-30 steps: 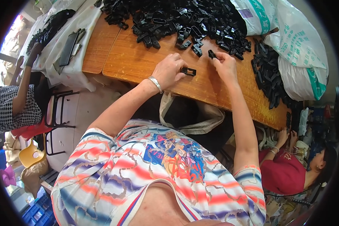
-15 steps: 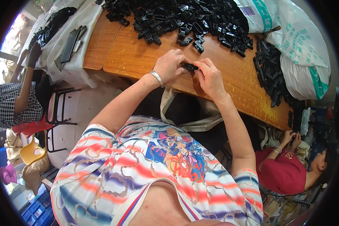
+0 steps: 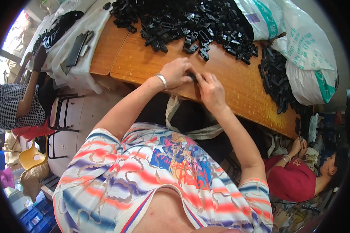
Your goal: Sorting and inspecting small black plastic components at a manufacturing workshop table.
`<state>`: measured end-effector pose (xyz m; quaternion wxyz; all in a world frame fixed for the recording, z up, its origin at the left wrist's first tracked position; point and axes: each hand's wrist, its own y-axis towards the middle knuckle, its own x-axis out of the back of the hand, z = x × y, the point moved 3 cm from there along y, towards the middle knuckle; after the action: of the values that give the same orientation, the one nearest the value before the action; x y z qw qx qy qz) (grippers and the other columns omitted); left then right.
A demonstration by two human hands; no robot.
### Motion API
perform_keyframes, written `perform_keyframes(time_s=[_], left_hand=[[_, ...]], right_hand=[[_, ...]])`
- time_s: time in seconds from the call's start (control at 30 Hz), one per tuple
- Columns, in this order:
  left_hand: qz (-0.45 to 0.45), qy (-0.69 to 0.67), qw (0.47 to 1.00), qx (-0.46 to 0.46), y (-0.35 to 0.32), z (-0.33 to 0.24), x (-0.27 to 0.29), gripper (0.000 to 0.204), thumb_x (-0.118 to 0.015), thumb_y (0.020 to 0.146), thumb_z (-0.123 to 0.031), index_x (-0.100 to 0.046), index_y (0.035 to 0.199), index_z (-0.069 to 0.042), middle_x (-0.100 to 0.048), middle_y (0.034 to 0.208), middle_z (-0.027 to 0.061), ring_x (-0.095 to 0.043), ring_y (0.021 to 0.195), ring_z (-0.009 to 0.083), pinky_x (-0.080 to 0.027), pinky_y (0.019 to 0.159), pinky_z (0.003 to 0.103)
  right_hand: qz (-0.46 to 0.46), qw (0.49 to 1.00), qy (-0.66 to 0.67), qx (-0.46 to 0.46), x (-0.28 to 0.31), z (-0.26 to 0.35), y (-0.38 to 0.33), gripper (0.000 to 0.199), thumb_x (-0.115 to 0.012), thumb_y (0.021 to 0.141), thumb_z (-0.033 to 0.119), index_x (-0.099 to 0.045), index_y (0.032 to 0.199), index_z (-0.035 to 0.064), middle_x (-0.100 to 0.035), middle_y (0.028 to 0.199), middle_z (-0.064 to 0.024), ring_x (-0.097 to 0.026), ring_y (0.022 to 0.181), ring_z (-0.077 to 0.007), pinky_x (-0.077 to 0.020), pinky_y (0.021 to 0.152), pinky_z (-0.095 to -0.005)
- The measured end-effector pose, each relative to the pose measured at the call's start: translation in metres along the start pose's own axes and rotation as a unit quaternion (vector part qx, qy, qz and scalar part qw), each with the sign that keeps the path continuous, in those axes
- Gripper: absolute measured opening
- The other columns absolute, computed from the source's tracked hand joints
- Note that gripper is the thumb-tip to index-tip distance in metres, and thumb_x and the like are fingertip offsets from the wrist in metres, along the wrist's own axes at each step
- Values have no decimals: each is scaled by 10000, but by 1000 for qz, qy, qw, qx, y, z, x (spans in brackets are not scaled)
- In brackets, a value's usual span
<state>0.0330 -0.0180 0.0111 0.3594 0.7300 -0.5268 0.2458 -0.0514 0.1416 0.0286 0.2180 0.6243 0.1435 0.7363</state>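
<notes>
Between my two hands, over the near edge of the wooden table (image 3: 144, 58), is a small black plastic part (image 3: 192, 76). My left hand (image 3: 176, 73) is closed on one end of it, a silver bracelet at the wrist. The fingers of my right hand (image 3: 210, 90) pinch its other end, and both hands hide most of it. Beyond them spreads a large pile of black plastic parts (image 3: 182, 27), the nearest ones a short way past my fingertips.
At the table's right lies a heap of long black pieces (image 3: 274, 77) beside a white plastic sack (image 3: 309, 50). A co-worker in a red top (image 3: 293, 176) sits at right. Another in a checked top (image 3: 15, 105) works at a cloth-covered table (image 3: 93, 23) on the left.
Both hands have moved slightly toward me with the black part and drawn closer together. My fingers now cover more of it. The view has shifted a little.
</notes>
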Motion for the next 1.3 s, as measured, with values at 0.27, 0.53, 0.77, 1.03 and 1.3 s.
perform_keyframes(time_s=[0.27,0.53,0.77,1.03,1.3], left_hand=[[-145,87,981,94,36,4,24,289,-723,835,-233,-655,1073,-83,-665,1002,107,-647,965,292,-531,815,392],[-185,172,962,101,45,21,-2,203,-759,789,-234,-661,890,-89,-605,961,83,-584,964,278,-525,803,378],[-130,116,983,55,24,-7,2,167,-760,767,-130,-630,838,-53,-595,922,78,-582,931,279,-508,776,369],[-90,110,989,-45,3,-20,0,161,-740,738,-70,-614,837,-57,-580,929,91,-557,938,303,-495,806,385],[-103,6,995,7,-10,-20,2,254,-755,748,-104,-615,955,-56,-596,984,93,-556,967,305,-487,831,393]], right_hand=[[5,994,99,-55,28,43,-72,324,-728,751,-5,-664,1068,28,-637,987,-132,-655,857,-314,-547,718,-375],[-26,989,116,-88,41,-5,-52,113,-710,814,37,-685,923,20,-661,845,-144,-659,718,-308,-535,634,-357],[-50,979,-57,-188,25,-129,25,205,-677,829,45,-696,1031,80,-631,1010,-134,-664,862,-350,-547,742,-426],[41,956,-169,-237,2,-172,57,279,-710,850,131,-651,1118,83,-585,1106,-133,-657,915,-376,-554,784,-445],[34,985,-5,-166,23,-116,33,246,-697,856,122,-678,1098,79,-626,1006,-157,-646,882,-373,-527,765,-437]])
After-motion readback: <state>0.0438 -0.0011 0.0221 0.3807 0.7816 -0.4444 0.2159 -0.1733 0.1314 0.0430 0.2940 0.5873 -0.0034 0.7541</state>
